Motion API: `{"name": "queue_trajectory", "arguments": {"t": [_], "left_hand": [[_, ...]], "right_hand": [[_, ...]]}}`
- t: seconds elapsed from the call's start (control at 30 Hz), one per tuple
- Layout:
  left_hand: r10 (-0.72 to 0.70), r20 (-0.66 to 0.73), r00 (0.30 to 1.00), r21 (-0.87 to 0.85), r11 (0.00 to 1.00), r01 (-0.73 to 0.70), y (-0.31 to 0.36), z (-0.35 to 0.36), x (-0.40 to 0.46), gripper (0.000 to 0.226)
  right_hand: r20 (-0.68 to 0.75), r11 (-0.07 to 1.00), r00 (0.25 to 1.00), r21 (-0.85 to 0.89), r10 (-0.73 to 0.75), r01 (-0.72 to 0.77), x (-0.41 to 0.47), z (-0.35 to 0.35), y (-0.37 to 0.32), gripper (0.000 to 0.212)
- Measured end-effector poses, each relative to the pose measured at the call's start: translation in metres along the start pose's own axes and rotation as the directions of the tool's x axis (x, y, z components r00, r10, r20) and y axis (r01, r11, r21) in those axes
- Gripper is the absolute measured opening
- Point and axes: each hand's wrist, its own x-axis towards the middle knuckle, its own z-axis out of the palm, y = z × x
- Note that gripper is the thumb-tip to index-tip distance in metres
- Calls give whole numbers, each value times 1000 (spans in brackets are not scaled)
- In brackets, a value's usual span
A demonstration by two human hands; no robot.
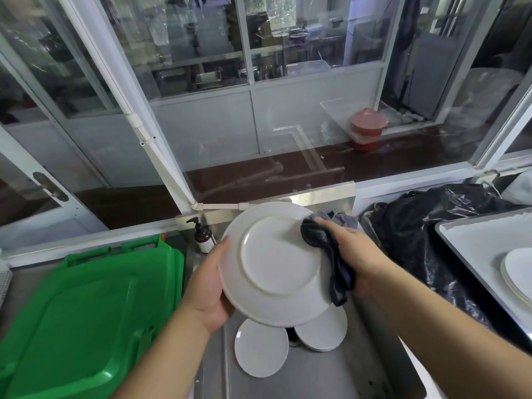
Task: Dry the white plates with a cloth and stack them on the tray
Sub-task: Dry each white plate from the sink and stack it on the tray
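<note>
While the label on the brown pump bottle [203, 237] is too small to read, the round white ceramic plate [276, 264] shows its unglazed foot ring, underside up, above the steel sink [359, 367]. The left hand [210, 286] grips its left rim, fingers curled behind. The right hand [349, 249] presses a dark grey cloth [331, 254] against the right rim. Two white plates [260, 348] lie in the sink; others are stacked on the grey tray [472, 240].

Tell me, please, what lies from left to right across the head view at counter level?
Green bin lid → brown pump bottle → left hand → held white plate → dark cloth → black bag → tray.
</note>
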Motion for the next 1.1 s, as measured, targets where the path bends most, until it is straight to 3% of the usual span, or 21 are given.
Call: {"name": "queue_trajectory", "arguments": {"t": [0.17, 0.23, 0.4, 0.53, 0.67, 0.83, 0.93, 1.1], "left_hand": [[84, -52, 995, 0, 996, -84, 7, 6, -1, 48], [133, -116, 984, -43, 989, -138, 1, 14, -2, 40], [123, -246, 962, -140, 977, -161, -31, 48, -8, 22], [99, -199, 975, -179, 974, -136, -43, 45, -12, 26], [-3, -78, 997, -202, 979, -13, -28, 24, -12, 53], [86, -46, 995, -19, 996, -87, -9, 13, -8, 33], [194, -124, 973, 19, 981, -193, -16, 22, -8, 24], [283, -212, 936, -52, 953, -300, -37, 52, -17, 29]], "right_hand": [[-29, 998, 999, 44, -32, 33, 0, 8, -8, 22], [-94, 993, 995, 104, -37, 47, 1, 13, -3, 15], [-264, 967, 963, 254, 59, 10, 3, 30, 26, 40], [-249, 968, 962, 246, 111, -48, 0, 20, 34, 41], [-170, 986, 981, 156, 90, -63, 0, 3, 20, 39], [-99, 995, 993, 77, 66, -58, 0, -3, -4, 21], [-224, 996, 973, 78, 56, -40, 0, 8, 0, 21], [-418, 997, 905, 41, 83, -73, -4, 30, 23, 58]]}}
